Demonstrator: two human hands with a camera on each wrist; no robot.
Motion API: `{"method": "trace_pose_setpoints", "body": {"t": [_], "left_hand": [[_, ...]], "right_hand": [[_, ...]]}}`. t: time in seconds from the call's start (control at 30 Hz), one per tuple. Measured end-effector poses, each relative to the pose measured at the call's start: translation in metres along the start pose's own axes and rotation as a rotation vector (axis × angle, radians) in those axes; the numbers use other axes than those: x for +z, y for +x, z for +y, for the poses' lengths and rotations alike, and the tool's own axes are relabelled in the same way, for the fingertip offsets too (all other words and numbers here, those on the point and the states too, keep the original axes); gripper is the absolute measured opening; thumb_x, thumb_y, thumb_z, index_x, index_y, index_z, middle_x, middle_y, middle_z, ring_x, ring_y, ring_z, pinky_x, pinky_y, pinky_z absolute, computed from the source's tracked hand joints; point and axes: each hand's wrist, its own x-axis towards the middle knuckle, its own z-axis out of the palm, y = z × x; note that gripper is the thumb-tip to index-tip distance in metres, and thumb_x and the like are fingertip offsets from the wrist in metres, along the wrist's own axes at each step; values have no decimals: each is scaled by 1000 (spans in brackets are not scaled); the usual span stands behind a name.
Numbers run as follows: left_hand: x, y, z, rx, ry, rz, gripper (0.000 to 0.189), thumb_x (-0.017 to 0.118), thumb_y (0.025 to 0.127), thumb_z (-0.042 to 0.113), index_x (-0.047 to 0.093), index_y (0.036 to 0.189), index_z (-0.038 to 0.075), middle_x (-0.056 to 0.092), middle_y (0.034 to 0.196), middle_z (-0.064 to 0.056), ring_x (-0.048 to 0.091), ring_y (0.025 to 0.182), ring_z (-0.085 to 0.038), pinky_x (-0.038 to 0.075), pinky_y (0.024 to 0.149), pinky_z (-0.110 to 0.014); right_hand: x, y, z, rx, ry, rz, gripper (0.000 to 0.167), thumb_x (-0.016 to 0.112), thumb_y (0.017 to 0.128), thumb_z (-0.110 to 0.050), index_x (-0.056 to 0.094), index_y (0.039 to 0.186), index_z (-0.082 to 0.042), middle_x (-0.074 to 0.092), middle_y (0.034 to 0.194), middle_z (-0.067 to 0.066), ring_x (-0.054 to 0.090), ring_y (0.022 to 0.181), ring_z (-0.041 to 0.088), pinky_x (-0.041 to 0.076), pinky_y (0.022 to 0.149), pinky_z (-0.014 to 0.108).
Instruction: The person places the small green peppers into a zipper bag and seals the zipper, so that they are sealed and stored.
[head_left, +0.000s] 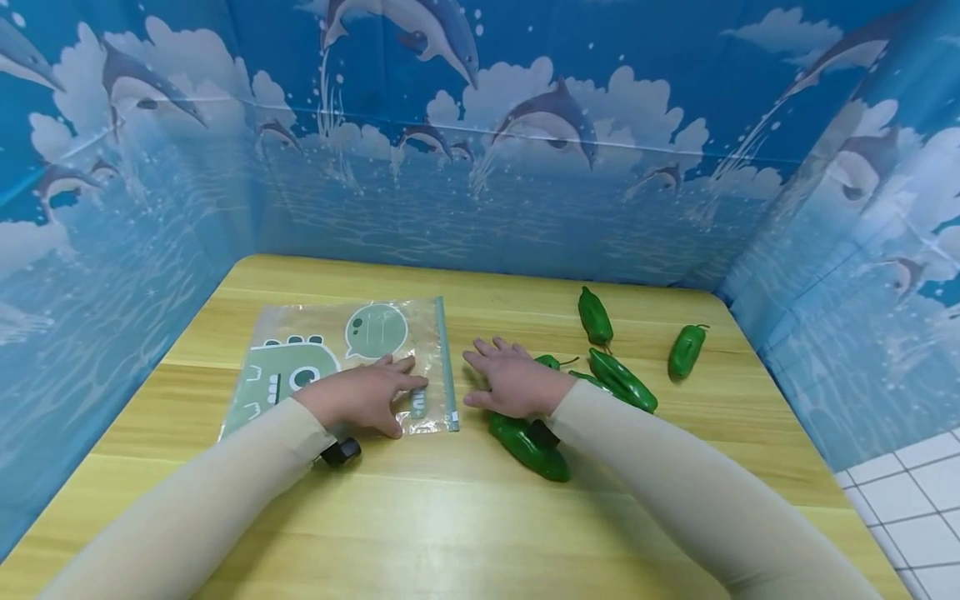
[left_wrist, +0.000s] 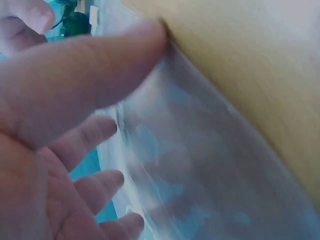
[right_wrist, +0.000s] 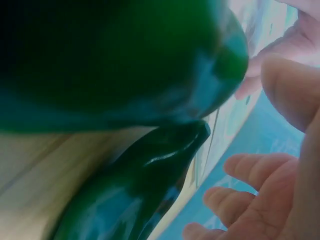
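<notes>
We find the left hand (head_left: 371, 396) with its fingers spread wide over a clear printed bag (head_left: 341, 348), thumb at the near edge. We find the right hand (head_left: 516, 383) with its fingers extended and apart, beside the bag's zip strip (head_left: 444, 358); we cannot tell whether it touches the front pepper (head_left: 517, 444) below it. Further right, we locate more green peppers (head_left: 624, 382). The bag lies flat on the wooden table (head_left: 450, 517), before a dolphin-print curtain (head_left: 480, 204).
</notes>
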Motion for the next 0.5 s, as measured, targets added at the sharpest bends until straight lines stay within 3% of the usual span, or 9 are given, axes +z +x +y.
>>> {"method": "trace_pose_setpoints", "body": {"t": [0.27,0.5], "left_hand": [[5,2,1,-32,-16,38,88,81,89,47,43,162,16,24,174,-17,19,159,-51,27,127,-62],[5,3,-1,-29,-4,75,82,85,86,43,53,155,12,32,170,-21,28,157,-50,30,126,-61]], "right_hand": [[-6,7,-8,-2,-33,43,80,58,105,-53,26,169,-14,15,177,13,9,164,43,13,132,61],[-10,18,-17,-24,-52,-1,81,58,105,-53,27,168,-12,17,177,14,12,162,45,14,131,61]]}}
